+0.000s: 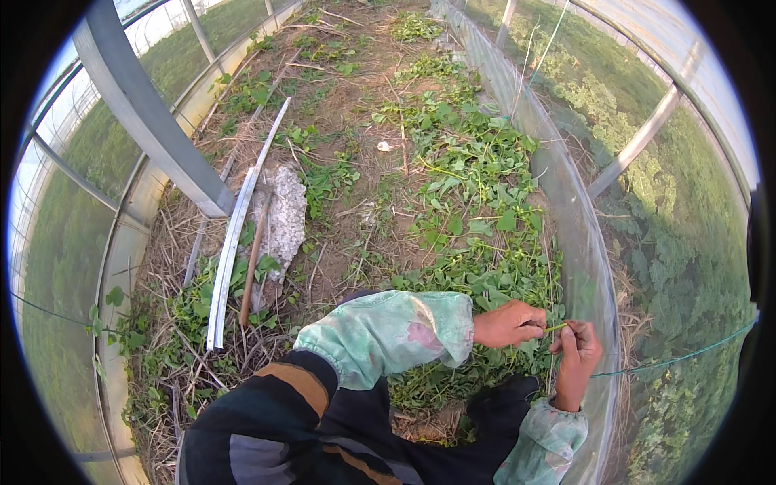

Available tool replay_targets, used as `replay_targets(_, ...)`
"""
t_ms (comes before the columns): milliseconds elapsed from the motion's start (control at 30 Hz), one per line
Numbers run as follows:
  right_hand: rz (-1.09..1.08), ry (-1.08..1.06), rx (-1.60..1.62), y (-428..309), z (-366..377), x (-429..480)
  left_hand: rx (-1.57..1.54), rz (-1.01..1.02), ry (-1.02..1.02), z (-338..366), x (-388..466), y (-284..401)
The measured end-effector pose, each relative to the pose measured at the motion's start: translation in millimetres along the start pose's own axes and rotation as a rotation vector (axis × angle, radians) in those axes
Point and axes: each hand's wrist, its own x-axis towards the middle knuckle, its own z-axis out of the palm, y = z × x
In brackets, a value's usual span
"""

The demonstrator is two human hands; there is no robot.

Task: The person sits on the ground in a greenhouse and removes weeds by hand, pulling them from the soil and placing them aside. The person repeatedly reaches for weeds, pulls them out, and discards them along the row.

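Both my hands meet at the right, beside the plastic film wall. My left hand (510,323) pinches one end of a short green plant stem (554,328) between thumb and fingers. The stem's other end is between the thumb and fingertips of my right hand (576,348). Below and behind my hands lies a thick band of leafy green vines (485,267), some of them wilted. A thin upright string or dry stem (550,273) runs close by my fingers. Patterned green sleeve covers reach to both wrists.
Plastic film (585,242) forms a low wall at right, with a green cord (673,362) beyond my right hand. At left stand a metal post (151,115), a long metal channel (236,242), a rusty rod (254,260) and a concrete slab (285,212). Dry stalks cover the soil.
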Motion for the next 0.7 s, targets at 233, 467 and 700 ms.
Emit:
replay_targets(233, -0.044, -0.071, -0.057, -1, -9, -2, 0.135, 0.103, -0.047, -1, 5, -3)
replay_targets(467, 0.019, -0.077, -0.070, -5, -7, -7, 0.113, 0.047, -0.150, 2, 3, 7)
replay_targets(700, 0.066, 0.001, 0.073, 12, -5, 2, 0.036, 0.042, -0.005, 11, 2, 11)
